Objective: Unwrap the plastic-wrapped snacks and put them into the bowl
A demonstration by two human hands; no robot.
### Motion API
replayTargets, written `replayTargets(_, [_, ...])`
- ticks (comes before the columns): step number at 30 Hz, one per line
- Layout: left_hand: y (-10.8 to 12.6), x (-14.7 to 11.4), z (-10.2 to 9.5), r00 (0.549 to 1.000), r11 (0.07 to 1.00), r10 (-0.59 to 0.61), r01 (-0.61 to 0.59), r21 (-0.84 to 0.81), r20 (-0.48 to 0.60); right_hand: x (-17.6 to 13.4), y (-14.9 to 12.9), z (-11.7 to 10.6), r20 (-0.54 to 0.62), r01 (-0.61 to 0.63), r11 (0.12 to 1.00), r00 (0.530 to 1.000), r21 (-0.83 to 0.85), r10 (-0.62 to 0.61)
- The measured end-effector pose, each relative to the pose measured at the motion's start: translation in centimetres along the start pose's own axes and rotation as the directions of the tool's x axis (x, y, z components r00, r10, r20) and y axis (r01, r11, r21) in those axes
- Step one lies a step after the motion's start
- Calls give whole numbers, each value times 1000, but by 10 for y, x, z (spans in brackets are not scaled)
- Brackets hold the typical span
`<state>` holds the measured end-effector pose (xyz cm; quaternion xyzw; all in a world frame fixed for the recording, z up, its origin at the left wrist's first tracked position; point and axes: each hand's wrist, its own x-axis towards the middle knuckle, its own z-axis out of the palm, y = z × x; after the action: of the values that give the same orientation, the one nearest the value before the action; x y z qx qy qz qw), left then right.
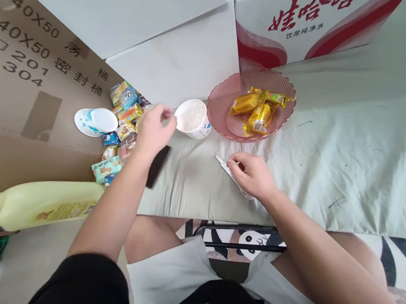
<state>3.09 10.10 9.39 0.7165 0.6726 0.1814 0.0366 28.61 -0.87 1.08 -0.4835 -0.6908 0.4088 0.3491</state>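
My left hand [156, 129] has its fingers curled in, thumb and fingertips close to the left rim of a white paper cup [201, 130]. Whether they touch the cup or pinch something small cannot be made out. The cup stands upright with its mouth up, whitish inside. My right hand [251, 173] is closed over a thin white flat strip [223, 166] low over the cloth; most of the strip is hidden under the hand. Just beyond is a pink ribbed bowl [221, 99] with several yellow-wrapped snacks [258, 110] in it.
Left of my left forearm are a pile of small wrapped snacks [124, 127], another paper cup [95, 121] lying tipped and a yellow bottle [46, 202]. A dark phone [158, 166] lies by my left wrist. Cardboard [13, 93] and white boxes [187, 53] wall the back.
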Motion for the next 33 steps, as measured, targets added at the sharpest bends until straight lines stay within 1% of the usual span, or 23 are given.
replayTargets(1, [-14, -21, -3, 999, 999, -41, 42, 32, -32, -1, -2, -1, 1, 10, 1000, 1000, 10, -10])
replayTargets(2, [-28, -41, -5, 994, 991, -106, 108, 79, -27, -2, -4, -1, 5, 22, 999, 1000, 23, -22])
replayTargets(3, [-42, -60, -5, 983, 975, -183, 179, 134, 15, -3, -7, -1, 8, 33, 999, 999, 36, -33])
replayTargets(4, [-55, -77, -4, 962, 949, -264, 247, 196, 69, -5, -9, 0, 11, 40, 998, 999, 47, -41])
replayTargets(5, [-65, -91, -2, 936, 928, -321, 281, 244, 144, -6, -11, 2, 13, 43, 998, 999, 55, -44])
replayTargets(6, [-73, -102, 0, 911, 917, -353, 290, 276, 215, -8, -13, 4, 15, 45, 997, 999, 58, -46])
replayTargets(7, [-79, -111, 2, 893, 911, -367, 289, 293, 262, -9, -14, 6, 17, 46, 997, 999, 57, -47])
replayTargets(8, [-83, -117, 4, 884, 907, -376, 290, 304, 279, -11, -15, 9, 20, 48, 997, 999, 53, -50])
replayTargets(9, [-84, -121, 6, 881, 901, -388, 302, 312, 270, -13, -15, 11, 25, 51, 997, 998, 49, -53])
replayTargets(12, [-83, -124, 7, 861, 866, -464, 391, 311, 209, -17, -16, 16, 34, 55, 998, 998, 38, -57])
replayTargets(14, [-81, -124, 5, 849, 859, -486, 419, 296, 207, -20, -15, 16, 36, 48, 998, 998, 33, -49])
replayTargets(18, [-79, -124, 3, 864, 875, -457, 393, 283, 210, -23, -13, 10, 42, 21, 1000, 999, 16, -22])
replayTargets(21, [-79, -124, 3, 866, 879, -451, 390, 273, 216, -22, -11, 5, 31, 6, 1000, 999, 10, -7])
replayTargets(25, [-80, -124, 1, 847, 877, -468, 411, 250, 250, -21, -11, 4, 12, 8, 1000, 1000, 23, -8])
replayTargets(28, [-79, -123, -1, 837, 871, -484, 431, 238, 257, -19, -12, 5, 26, 14, 1000, 1000, 23, -15])
replayTargets(30, [-80, -123, 1, 844, 873, -478, 427, 236, 244, -18, -12, 6, 32, 9, 1000, 999, 14, -9])
replayTargets(33, [-81, -123, 7, 867, 886, -449, 401, 232, 216, -18, -11, 8, 33, -1, 1000, 999, -1, 1])
